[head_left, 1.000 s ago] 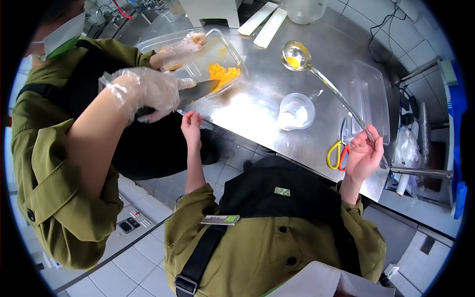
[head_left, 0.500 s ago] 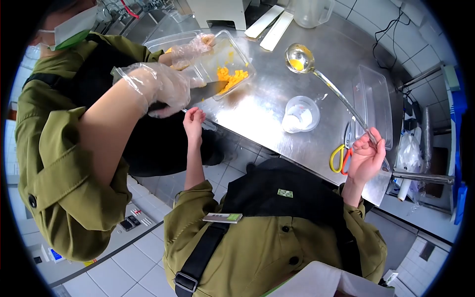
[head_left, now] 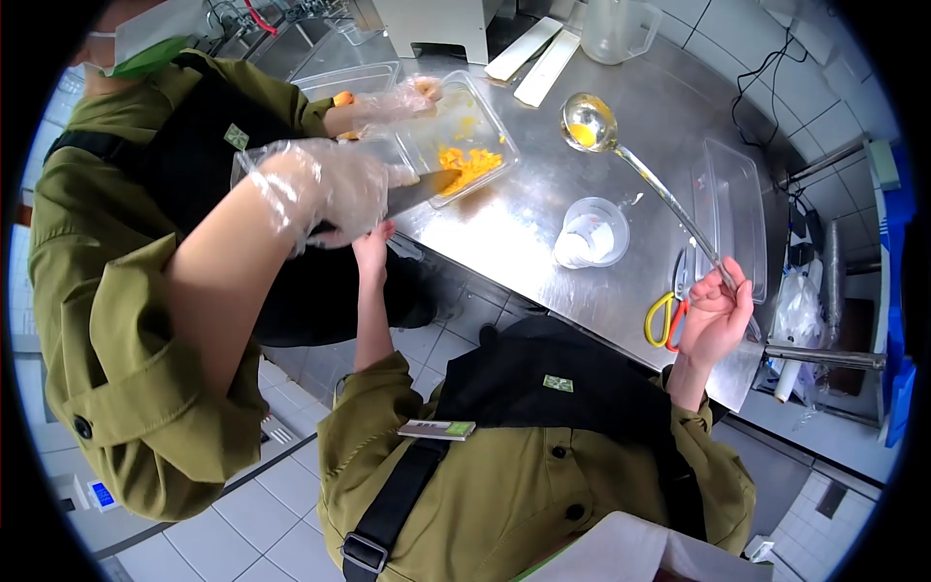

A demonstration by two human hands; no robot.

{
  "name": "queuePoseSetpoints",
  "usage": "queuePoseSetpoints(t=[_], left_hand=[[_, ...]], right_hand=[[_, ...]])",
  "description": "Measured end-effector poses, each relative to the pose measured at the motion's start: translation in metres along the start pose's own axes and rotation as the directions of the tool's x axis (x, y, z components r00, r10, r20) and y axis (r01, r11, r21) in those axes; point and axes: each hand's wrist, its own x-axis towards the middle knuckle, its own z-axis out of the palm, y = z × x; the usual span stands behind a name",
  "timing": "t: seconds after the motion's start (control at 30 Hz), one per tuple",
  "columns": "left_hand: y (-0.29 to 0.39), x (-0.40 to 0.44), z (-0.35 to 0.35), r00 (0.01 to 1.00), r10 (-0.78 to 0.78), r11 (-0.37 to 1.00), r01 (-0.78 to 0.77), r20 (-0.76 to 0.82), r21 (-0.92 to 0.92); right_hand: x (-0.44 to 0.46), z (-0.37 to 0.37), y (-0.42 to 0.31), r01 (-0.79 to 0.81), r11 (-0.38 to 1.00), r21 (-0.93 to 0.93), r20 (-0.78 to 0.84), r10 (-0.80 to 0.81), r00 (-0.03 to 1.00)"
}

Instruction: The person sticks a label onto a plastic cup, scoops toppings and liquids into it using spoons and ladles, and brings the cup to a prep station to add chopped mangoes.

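My right hand (head_left: 716, 312) is closed around the end of a long metal ladle (head_left: 669, 197). The ladle's bowl, holding a little yellow liquid, is over the steel table (head_left: 529, 175). My left hand (head_left: 370, 257) is by the table's front edge, largely hidden behind a co-worker's gloved hand (head_left: 339, 189); its grip does not show. That gloved hand holds a knife (head_left: 417, 193), its blade tip at chopped yellow-orange pieces (head_left: 472, 169) in a clear plastic container (head_left: 461, 116). The co-worker's other gloved hand (head_left: 402, 102) is at the container's left side.
A clear plastic cup (head_left: 606, 233) with something white inside stands mid-table. Scissors (head_left: 662, 320) with yellow and red handles lie near my right hand, beside a clear box (head_left: 729, 218). Two white strips (head_left: 549, 70) and a clear jug (head_left: 621, 34) are at the back.
The co-worker's gloved hand and knife have shifted right and now cover most of my left hand, which has moved slightly down. My right hand keeps the ladle nearly still.
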Motion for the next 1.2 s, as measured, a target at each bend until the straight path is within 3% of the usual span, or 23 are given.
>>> queuePoseSetpoints(t=[0.07,0.17,0.3,0.37,0.5,0.6,0.7,0.77,0.83,0.9,0.97,1.03,1.13,1.2], left_hand=[[-0.007,0.000,-0.005,0.999,-0.019,1.000,0.020,-0.035,0.024],[0.010,-0.007,0.003,0.999,-0.019,1.000,0.020,0.038,-0.014],[0.035,0.011,0.045,0.952,-0.022,0.999,0.008,0.305,0.049],[0.035,0.027,0.072,0.905,-0.182,0.983,0.175,0.385,0.054],[0.033,0.050,0.105,0.913,-0.305,0.930,0.225,0.270,0.289],[0.037,0.045,0.102,0.876,-0.271,0.960,0.276,0.399,0.047],[0.046,0.021,0.102,0.874,-0.276,0.953,0.302,0.400,-0.003],[0.055,-0.003,0.114,0.917,-0.167,0.966,0.225,0.362,-0.125],[0.077,-0.025,0.126,0.951,-0.065,0.962,0.140,0.302,-0.233],[0.093,-0.038,0.135,0.952,0.028,0.944,0.076,0.306,-0.321],[0.112,-0.052,0.140,0.942,0.111,0.941,0.004,0.318,-0.338],[0.131,-0.068,0.147,0.921,0.184,0.952,-0.079,0.345,-0.297],[0.142,-0.087,0.161,0.866,0.369,0.912,-0.267,0.337,-0.313],[0.142,-0.095,0.170,0.843,0.399,0.899,-0.284,0.360,-0.333]], right_hand=[[0.000,0.000,0.000,-0.001,1.000,0.001,0.001,0.001,1.000],[0.001,0.000,0.000,0.004,1.000,-0.001,0.019,-0.004,1.000],[0.009,0.003,0.001,-0.006,1.000,-0.005,0.036,0.006,0.999],[0.014,0.002,-0.001,-0.013,0.999,-0.037,0.042,0.015,0.999],[0.021,0.003,-0.006,0.006,0.994,-0.111,0.093,0.005,0.996],[0.031,0.001,-0.009,0.011,0.980,-0.201,0.114,0.012,0.993],[0.043,0.012,-0.009,0.008,0.935,-0.355,0.212,0.072,0.975],[0.048,0.029,-0.009,0.054,0.887,-0.459,0.352,0.126,0.927],[0.050,0.047,-0.006,0.139,0.822,-0.552,0.485,0.181,0.856],[0.059,0.058,0.001,0.417,0.739,-0.529,0.737,0.156,0.658],[0.068,0.065,0.002,0.845,0.417,-0.336,0.941,0.106,0.321],[0.068,0.069,-0.001,0.989,0.101,-0.112,0.982,0.164,0.095],[0.060,0.054,-0.010,0.994,-0.101,0.039,0.962,0.275,-0.010],[0.052,0.044,-0.021,0.992,-0.121,0.029,0.969,0.248,0.002]])
